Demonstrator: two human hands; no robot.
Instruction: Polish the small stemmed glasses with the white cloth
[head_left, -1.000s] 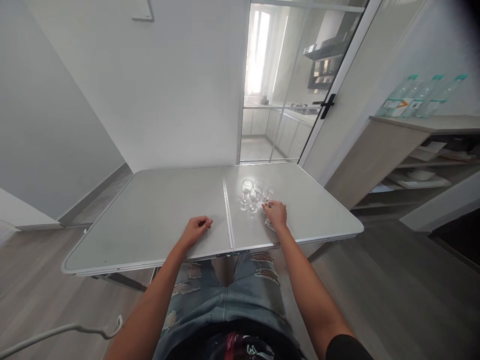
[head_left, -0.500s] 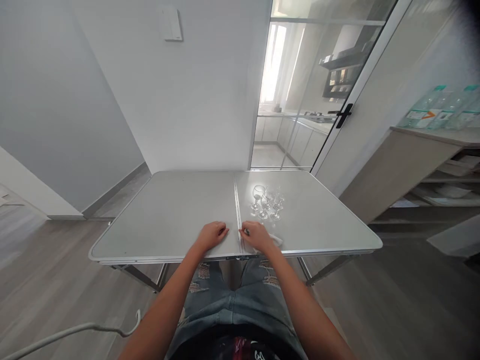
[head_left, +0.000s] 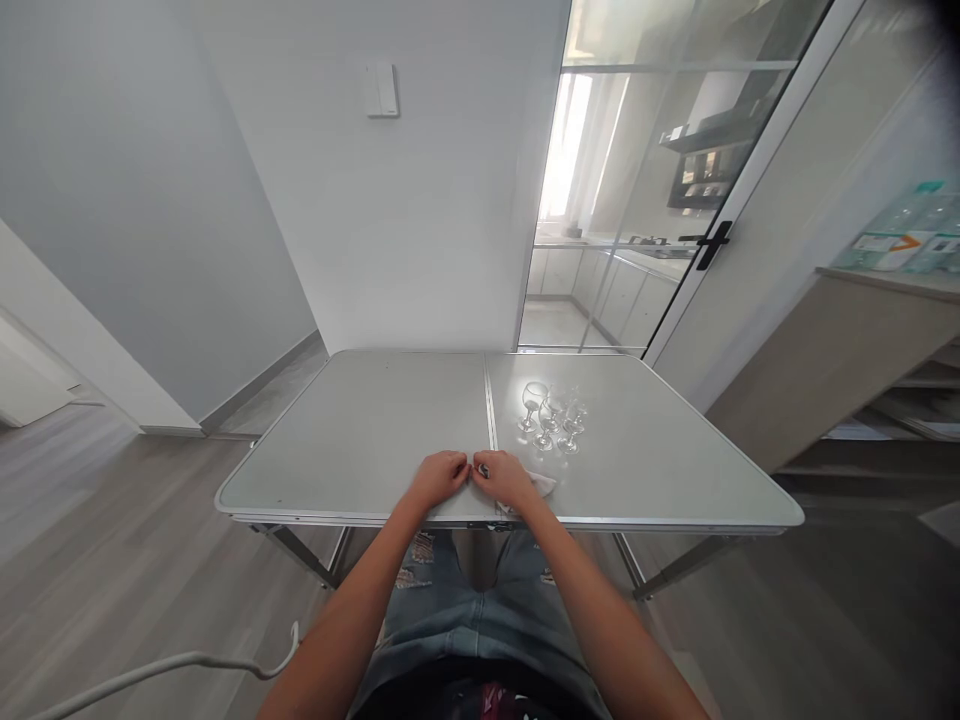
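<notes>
My left hand rests near the front edge of the table, left of its centre seam, fingers curled in with nothing visible in them. Close beside it, my right hand is curled too; a small gap shows between its thumb and fingers, and I see nothing held there. The fingertips of both hands nearly meet. A white cloth lies on the table partly under my right hand and wrist. Beyond it, several clear stemmed glasses stand upright in a close group on the right half.
A wall with a white switch rises behind the table. The glass door with a black handle is at the back right. Water bottles stand on a wooden cabinet. A white cable shows at lower left.
The view has shifted, so the table and glasses sit further right and slightly lower. My two hands have come closer together, fingertips nearly touching. The glasses stay where they were on the table.
</notes>
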